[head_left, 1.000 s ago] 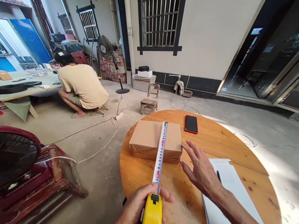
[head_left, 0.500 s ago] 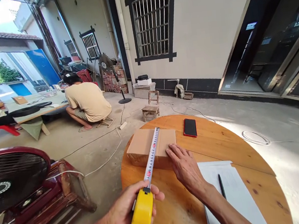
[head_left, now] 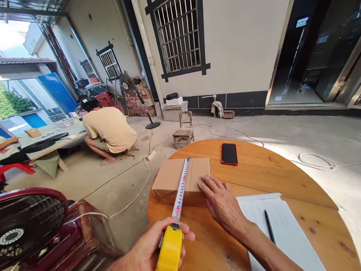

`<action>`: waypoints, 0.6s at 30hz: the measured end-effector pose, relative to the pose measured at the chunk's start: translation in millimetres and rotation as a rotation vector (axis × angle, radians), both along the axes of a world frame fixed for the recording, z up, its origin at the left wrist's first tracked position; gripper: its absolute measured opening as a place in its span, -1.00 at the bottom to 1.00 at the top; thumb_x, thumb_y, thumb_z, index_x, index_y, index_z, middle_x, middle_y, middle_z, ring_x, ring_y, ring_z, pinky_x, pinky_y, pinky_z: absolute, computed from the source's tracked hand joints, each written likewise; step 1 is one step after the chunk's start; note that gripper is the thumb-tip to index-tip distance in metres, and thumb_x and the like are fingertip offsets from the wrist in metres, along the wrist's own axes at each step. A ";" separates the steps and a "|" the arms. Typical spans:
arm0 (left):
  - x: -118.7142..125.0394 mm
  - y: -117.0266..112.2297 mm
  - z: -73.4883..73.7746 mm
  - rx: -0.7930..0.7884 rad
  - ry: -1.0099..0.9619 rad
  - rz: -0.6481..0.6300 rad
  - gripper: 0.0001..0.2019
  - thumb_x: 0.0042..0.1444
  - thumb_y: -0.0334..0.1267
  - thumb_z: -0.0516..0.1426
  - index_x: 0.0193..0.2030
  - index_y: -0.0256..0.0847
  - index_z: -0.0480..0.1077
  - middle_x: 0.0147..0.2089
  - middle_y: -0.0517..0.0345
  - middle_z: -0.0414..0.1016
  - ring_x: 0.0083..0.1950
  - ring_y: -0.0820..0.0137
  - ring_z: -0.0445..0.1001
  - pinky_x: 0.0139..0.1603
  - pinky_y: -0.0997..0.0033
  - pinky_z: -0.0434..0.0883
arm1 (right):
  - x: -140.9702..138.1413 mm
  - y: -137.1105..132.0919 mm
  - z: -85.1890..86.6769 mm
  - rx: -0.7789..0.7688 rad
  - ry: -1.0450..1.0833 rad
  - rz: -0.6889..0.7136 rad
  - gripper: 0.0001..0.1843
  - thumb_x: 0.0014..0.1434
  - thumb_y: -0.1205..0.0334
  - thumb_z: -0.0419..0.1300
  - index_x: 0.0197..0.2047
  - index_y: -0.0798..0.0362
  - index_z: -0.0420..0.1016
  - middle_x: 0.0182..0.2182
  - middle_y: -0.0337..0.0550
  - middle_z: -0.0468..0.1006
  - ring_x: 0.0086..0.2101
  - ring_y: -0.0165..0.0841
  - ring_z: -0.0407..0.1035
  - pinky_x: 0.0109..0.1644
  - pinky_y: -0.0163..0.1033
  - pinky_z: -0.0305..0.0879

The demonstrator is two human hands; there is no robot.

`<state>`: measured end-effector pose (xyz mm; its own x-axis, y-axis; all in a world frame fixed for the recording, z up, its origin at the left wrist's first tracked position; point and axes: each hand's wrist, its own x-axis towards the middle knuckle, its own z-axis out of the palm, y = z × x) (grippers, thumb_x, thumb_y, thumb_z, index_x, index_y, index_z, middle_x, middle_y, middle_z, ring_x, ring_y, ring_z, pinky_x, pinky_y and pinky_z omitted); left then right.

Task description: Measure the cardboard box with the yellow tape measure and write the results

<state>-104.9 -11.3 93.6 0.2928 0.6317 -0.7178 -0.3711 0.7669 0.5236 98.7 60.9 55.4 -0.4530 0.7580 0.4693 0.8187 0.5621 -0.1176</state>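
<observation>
My left hand (head_left: 154, 251) is closed around a yellow tape measure (head_left: 169, 253) near the table's front edge. Its white blade (head_left: 181, 191) runs out from the case across the top of a closed cardboard box (head_left: 165, 176), with the tip at the box's far edge. My right hand (head_left: 222, 200) rests its outstretched fingers on the box's top at the near right corner; its thumb is hidden. Under my right forearm lie white paper sheets (head_left: 289, 232) with a black pen (head_left: 269, 226) on them.
The round wooden table (head_left: 308, 199) carries a phone (head_left: 228, 154) behind the box. A dark red fan (head_left: 19, 234) stands at left. Beyond are a small wooden chair (head_left: 183, 133), a person (head_left: 109, 128) crouching on a stool, another person seated at left, and cables on the floor.
The view has shifted slightly, so the background sits a little to the right on the left side. Both hands, the tape measure and the box keep nearly the same arrangement.
</observation>
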 end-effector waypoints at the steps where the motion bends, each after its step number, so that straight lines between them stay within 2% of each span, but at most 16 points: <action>1: 0.2 -0.4 -0.4 0.002 0.001 0.002 -0.74 0.05 -0.14 0.13 -0.35 -0.35 0.45 -0.28 -0.02 0.58 -0.57 0.45 0.46 -0.58 0.50 0.32 | 0.1 0.1 0.3 0.000 0.003 0.003 -0.52 0.15 0.49 -0.02 0.13 0.02 0.28 0.17 -0.03 0.30 0.15 -0.17 0.13 0.03 -0.06 0.19; 11: 4.6 -3.0 1.1 0.030 0.043 0.015 -0.73 0.07 -0.14 0.10 -0.41 -0.33 0.46 -0.32 -0.01 0.57 -0.57 0.45 0.42 -0.57 0.50 0.28 | -0.7 0.1 1.7 -0.023 -0.006 0.004 -0.50 0.14 0.48 -0.04 0.14 0.03 0.26 0.18 -0.05 0.29 0.14 -0.15 0.13 0.03 -0.04 0.19; 15: 1.5 -11.6 1.5 0.231 0.233 0.042 -0.71 0.05 -0.11 0.11 -0.43 -0.33 0.49 -0.35 -0.02 0.56 -0.56 0.46 0.39 -0.55 0.50 0.26 | -1.7 -0.1 -1.2 -0.010 0.033 0.005 -0.53 0.14 0.47 -0.02 0.12 0.03 0.27 0.17 -0.02 0.29 0.14 -0.13 0.15 0.02 -0.01 0.22; 18: -14.4 -16.7 -0.6 0.389 0.376 0.130 -0.68 0.00 -0.04 0.15 -0.39 -0.31 0.53 -0.30 -0.02 0.56 -0.52 0.42 0.41 -0.54 0.48 0.27 | 2.2 -0.7 -9.9 0.024 0.157 -0.023 -0.55 0.17 0.41 -0.01 0.13 0.03 0.24 0.20 0.07 0.22 0.12 -0.11 0.17 0.01 0.03 0.25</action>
